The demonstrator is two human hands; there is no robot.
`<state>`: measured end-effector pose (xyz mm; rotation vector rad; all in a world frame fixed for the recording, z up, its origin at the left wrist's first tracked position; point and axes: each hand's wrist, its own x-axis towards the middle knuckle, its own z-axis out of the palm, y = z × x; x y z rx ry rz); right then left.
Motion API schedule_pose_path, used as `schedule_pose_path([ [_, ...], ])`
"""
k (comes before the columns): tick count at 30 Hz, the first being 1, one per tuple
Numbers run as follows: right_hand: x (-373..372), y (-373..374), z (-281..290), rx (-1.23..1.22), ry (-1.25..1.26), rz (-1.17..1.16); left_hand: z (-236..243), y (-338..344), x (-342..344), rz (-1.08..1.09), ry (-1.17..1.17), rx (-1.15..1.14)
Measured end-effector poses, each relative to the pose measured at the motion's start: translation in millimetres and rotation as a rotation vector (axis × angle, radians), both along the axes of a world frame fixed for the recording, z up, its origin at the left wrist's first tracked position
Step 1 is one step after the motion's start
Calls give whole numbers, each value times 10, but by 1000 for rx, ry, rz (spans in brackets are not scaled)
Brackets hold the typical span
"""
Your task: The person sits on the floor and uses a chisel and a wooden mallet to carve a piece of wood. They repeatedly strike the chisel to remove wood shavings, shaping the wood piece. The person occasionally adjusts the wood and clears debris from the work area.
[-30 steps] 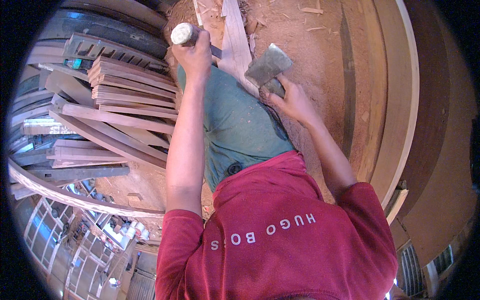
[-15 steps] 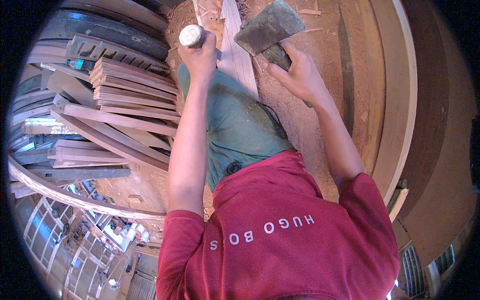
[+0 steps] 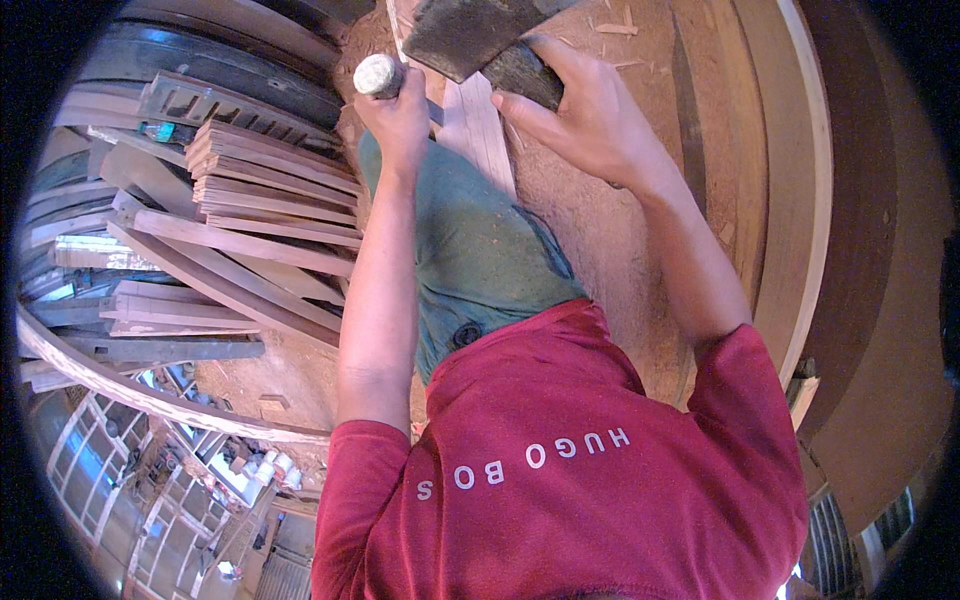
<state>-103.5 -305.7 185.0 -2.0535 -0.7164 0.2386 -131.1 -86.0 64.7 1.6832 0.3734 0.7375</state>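
My left hand (image 3: 395, 125) is closed on a chisel (image 3: 378, 75) with a white-topped handle, its dark blade partly visible over a pale wooden board (image 3: 480, 140). My right hand (image 3: 590, 125) grips the dark handle of a hatchet-like tool (image 3: 455, 32), whose broad, worn metal head is raised above the board, just right of and above the chisel top. The board runs away from me beside my teal-trousered leg (image 3: 470, 230); where the chisel's edge meets it is hidden behind my hand.
Stacked wooden slats (image 3: 270, 180), dark planks and a long curved timber (image 3: 170, 400) lie on my left. Wood shavings (image 3: 620, 28) and sawdust cover the surface around the board. Long curved-looking boards (image 3: 800, 200) run along my right. Frames and clutter show at the lower left.
My right hand has moved up and forward with the broad tool, whose head now sits higher and farther left, nearer the chisel. My left hand has shifted only slightly, still gripping the chisel.
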Motion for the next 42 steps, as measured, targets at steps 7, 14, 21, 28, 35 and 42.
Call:
schedule_pose_path([
  [7,131,179,475,150,-40,111,20,-24,-58,19,23,31],
  [14,177,303,630,106,-16,167,-91,-3,-46,-37,-7,-10],
  [21,186,465,303,-32,-221,142,-126,-44,-114,8,-5,-125],
  [28,164,426,310,-189,-103,218,-62,-98,-130,-31,-131,-97],
  [35,112,464,418,49,-255,177,-52,-48,-177,14,63,225],
  [42,145,412,443,-329,-247,256,9,-146,-159,-9,-43,-94],
])
